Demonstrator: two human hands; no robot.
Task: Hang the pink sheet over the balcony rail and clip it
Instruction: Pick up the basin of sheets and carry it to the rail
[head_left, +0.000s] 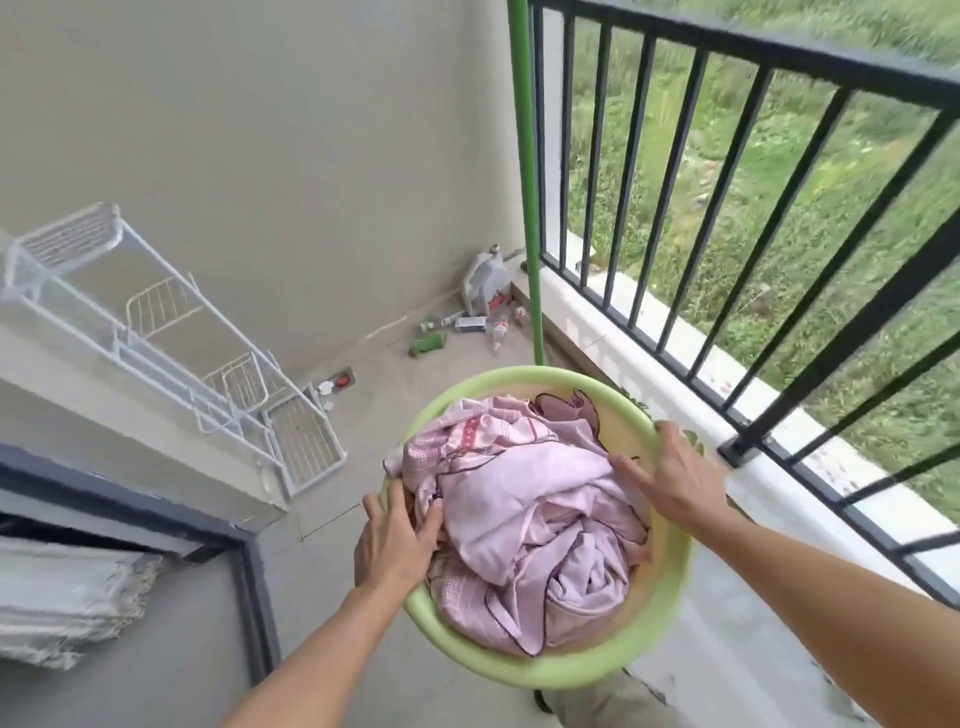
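The pink sheet (524, 499) is not on the rail yet: it lies bunched in the green basin (571, 670) in front of you, piled slightly above the rim, with no clear long axis while it stays crumpled. Your left hand (395, 545) grips the basin's near-left rim, fingers curled over the outside and thumb tucked inside against the cloth. Your right hand (675, 478) does the same on the right rim, thumb stretched across the sheet and fingers bent over the edge. Both forearms reach forward, roughly level. The balcony rail (727, 52) lies to your right and ahead. Its top bar runs away from you on a slant, well above the basin, so your right hand is the nearer one to it. What matters next is that the sheet has to travel up and to the right. You'll probably have to set the basin down first, find an edge of the sheet, and open it out along the bar (no clips are in view, so locate those too).
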